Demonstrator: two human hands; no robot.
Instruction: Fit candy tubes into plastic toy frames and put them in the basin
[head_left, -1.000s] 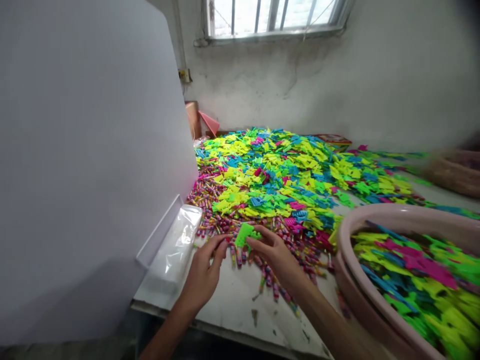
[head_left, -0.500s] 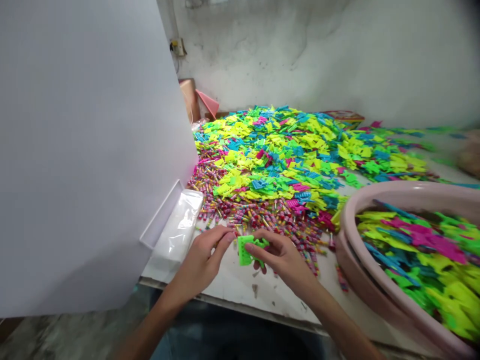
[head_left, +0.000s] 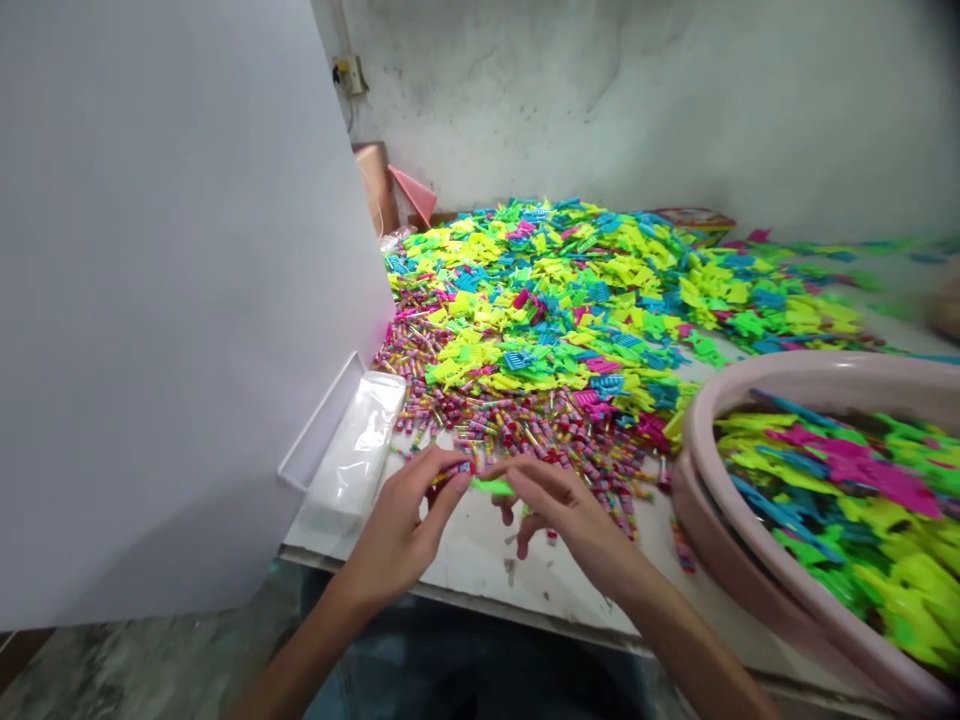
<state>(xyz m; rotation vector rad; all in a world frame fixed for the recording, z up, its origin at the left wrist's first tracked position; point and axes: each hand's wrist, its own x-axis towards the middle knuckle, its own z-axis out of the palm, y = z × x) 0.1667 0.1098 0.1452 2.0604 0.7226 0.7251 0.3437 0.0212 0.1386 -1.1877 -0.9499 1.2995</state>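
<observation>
Left hand (head_left: 416, 505), lower middle of frame, fingers pinched on small red wrapped stick (head_left: 463, 469). Right hand (head_left: 559, 500) just beside it, fingers gripping green plastic piece (head_left: 493, 487), seen edge-on. Both over bench (head_left: 480, 570), pretty much center. Loads of bright plastic bits (head_left: 555, 290) heaped behind, pink tub (head_left: 701, 430) lower right, clear bags (head_left: 356, 440) left of hands.

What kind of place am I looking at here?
Probably a small workshop for cheap plastic goods: a big heap of bright plastic pieces covers the worktable, more fill a pink tub, and a stack of clear bags lies by the left hand.
</observation>
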